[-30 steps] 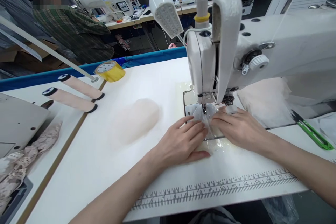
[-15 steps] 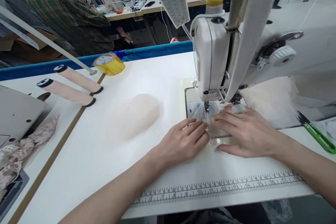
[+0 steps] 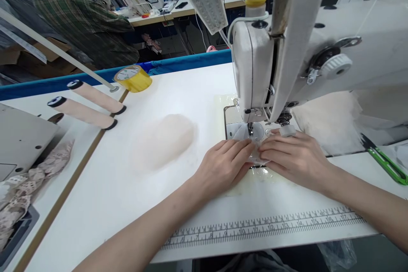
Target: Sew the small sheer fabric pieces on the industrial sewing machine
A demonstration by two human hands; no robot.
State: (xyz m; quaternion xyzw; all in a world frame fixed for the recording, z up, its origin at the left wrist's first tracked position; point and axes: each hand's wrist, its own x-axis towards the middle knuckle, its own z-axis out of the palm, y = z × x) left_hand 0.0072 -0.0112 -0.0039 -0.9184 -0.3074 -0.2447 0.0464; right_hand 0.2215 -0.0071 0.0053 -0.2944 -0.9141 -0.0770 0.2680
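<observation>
Both hands are at the needle area of a white sewing machine (image 3: 255, 68). A thin see-through piece of fabric (image 3: 256, 157) lies under the presser foot (image 3: 250, 128) and runs toward me. My left hand (image 3: 225, 161), fingers bent together, pinches its left side. On the right side, my right hand (image 3: 293, 157) has its thumb and fingers closed on the same fabric. A white band (image 3: 287, 131) sits at one of its fingers. The fingertips partly cover the fabric, so its full shape is hidden.
Left of the machine lie a sheer beige oval piece (image 3: 174, 136), two thread cones (image 3: 83, 112) and a yellow tape roll (image 3: 133, 78). Green thread snips (image 3: 384, 161) and pale fabric (image 3: 331, 121) are at right. A ruler strip (image 3: 261, 229) lines the front edge. A person (image 3: 83, 29) sits beyond.
My right thumb has closed in toward its fingers, and both hands have drawn the fabric together near the foot. The view has shifted slightly.
</observation>
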